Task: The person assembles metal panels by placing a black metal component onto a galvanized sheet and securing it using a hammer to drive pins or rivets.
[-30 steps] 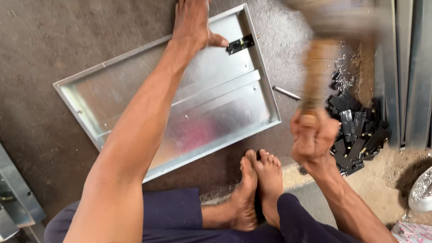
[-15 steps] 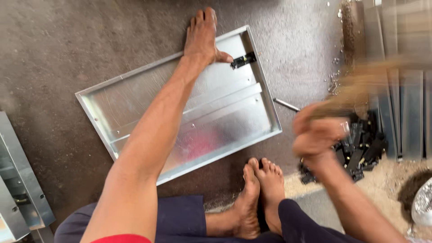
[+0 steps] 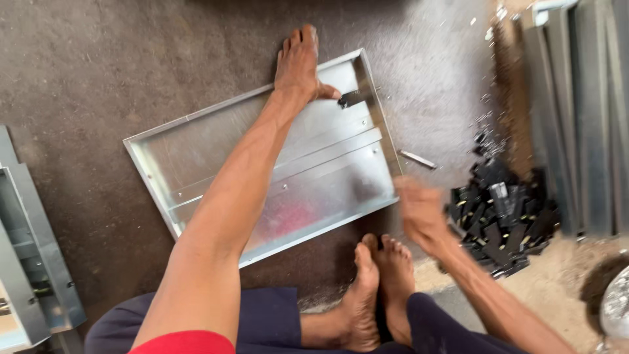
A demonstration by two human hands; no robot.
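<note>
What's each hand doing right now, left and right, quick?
Left hand: open, flat on the far edge of the metal tray, thumb beside the small black bracket.
Right hand: blurred near the tray's corner; grip cannot be told.

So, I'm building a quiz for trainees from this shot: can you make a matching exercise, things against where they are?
Things:
1. left hand
2. small black parts
3. bare feet
4. loose metal strip

Places:
A. heaped at the right, beside stacked metal panels
B. on the floor just right of the tray
C. pressed flat on the metal tray far edge
D. below the tray's near edge

Pairs: 1-C, 2-A, 3-D, 4-B
</note>
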